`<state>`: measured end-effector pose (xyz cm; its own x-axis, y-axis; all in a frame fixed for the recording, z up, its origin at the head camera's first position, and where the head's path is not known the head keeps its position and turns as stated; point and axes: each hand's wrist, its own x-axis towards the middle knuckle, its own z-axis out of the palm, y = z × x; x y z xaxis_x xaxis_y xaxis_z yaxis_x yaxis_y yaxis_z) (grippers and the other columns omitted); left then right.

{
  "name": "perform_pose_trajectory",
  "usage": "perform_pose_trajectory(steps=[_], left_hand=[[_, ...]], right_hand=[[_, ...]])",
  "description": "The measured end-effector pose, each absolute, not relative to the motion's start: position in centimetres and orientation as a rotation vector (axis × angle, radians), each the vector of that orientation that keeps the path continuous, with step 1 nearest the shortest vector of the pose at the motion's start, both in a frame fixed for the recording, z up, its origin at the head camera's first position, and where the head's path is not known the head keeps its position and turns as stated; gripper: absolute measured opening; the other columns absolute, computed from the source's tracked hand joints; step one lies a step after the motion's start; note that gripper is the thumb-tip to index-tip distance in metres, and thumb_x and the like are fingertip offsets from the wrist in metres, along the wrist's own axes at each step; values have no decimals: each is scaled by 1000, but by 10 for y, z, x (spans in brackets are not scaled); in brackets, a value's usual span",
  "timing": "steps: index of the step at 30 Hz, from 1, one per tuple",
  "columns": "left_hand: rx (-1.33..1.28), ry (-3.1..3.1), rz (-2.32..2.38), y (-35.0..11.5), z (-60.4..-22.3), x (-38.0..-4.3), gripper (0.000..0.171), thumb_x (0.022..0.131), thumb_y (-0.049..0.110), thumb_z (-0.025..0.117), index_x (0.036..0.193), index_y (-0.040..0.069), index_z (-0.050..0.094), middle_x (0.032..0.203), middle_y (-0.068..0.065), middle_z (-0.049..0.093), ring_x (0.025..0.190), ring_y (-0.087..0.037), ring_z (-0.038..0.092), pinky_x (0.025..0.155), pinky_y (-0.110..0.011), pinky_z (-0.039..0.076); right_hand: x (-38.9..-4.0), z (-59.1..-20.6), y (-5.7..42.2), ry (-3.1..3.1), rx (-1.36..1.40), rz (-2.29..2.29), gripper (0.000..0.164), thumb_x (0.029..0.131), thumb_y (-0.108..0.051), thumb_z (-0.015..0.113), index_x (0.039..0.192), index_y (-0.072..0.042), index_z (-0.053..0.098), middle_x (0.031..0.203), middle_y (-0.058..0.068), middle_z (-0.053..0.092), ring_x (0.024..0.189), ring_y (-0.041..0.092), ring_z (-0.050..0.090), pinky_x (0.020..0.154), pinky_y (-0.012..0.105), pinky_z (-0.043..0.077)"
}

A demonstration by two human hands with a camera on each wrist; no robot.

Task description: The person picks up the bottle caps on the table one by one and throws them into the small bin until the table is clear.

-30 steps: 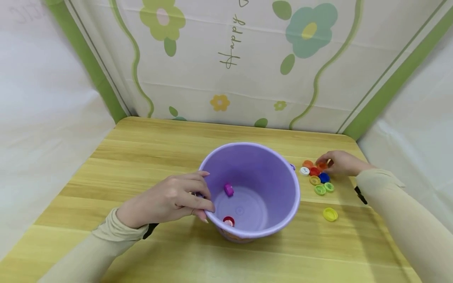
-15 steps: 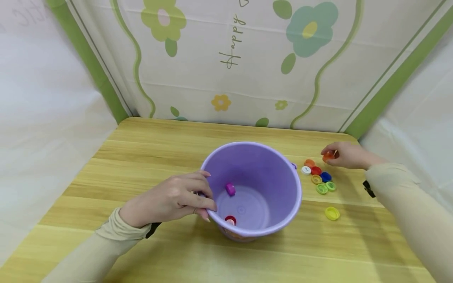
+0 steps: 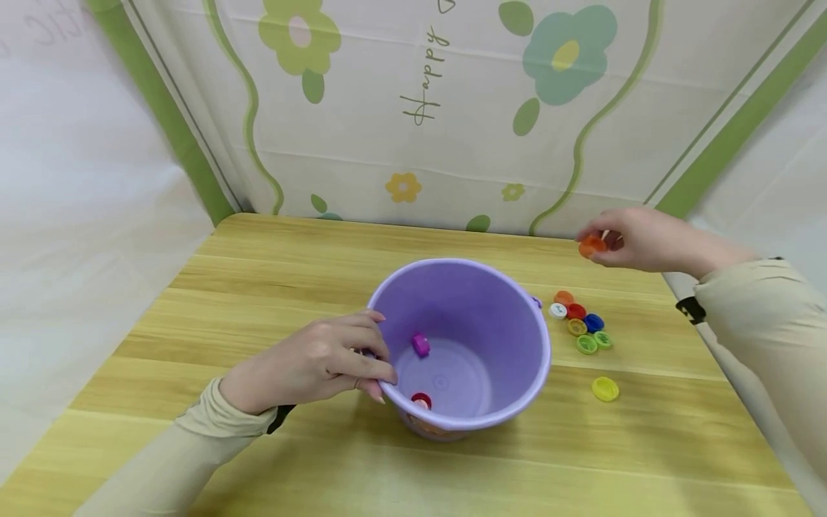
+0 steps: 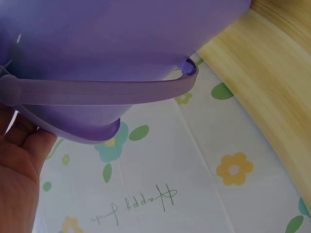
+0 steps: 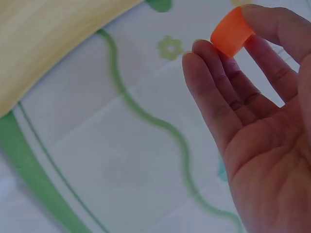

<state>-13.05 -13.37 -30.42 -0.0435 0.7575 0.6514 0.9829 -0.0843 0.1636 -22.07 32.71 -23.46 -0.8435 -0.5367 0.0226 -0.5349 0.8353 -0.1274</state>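
Note:
A purple bucket stands upright on the wooden table, its mouth toward me. My left hand grips the bucket's left rim, fingers hooked over it; the left wrist view shows the bucket's handle hanging along the outside. Inside lie a magenta cap and a red cap. My right hand holds an orange bottle cap between thumb and fingers, raised above the table's far right part. Below it are several loose caps, among them a white cap and a blue cap.
A yellow cap lies apart from the cluster, nearer to me. Two green caps sit at the cluster's near side. Behind the table hangs a white curtain with printed flowers.
My right hand has picked the orange cap out of the cluster and lifted it up, away from the table. The left hand stays on the bucket's rim.

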Motion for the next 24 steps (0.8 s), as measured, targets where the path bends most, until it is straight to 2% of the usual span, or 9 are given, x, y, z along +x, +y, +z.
perform_pose_trajectory(steps=[9, 17, 24], left_hand=[[-1882, -1842, -878, -135, -304, -131, 19, 91, 28, 69, 100, 12, 75, 95, 1, 66, 94, -16, 63, 104, -46, 45], [-1885, -1862, -871, -136, -304, -130, 18, 90, 27, 70, 100, 13, 75, 94, 1, 66, 94, -15, 63, 106, -45, 44], [-1881, -1889, -859, -137, -304, -129, 18, 90, 28, 70, 99, 13, 76, 94, 1, 66, 94, -15, 63, 106, -46, 43]], right_hand=[[-207, -198, 280, 2901, -1005, -248, 30, 85, -5, 77, 113, -16, 72, 103, -6, 65, 87, 12, 65, 77, 34, 58], [-202, -179, 241, 2824, -1183, -267, 30, 83, 0, 76, 108, -15, 71, 96, -6, 63, 86, 9, 66, 78, 31, 58], [-195, -172, 207, 2772, -1354, -195, 28, 82, -4, 78, 107, -16, 72, 93, -7, 61, 83, 7, 61, 75, 29, 56]])
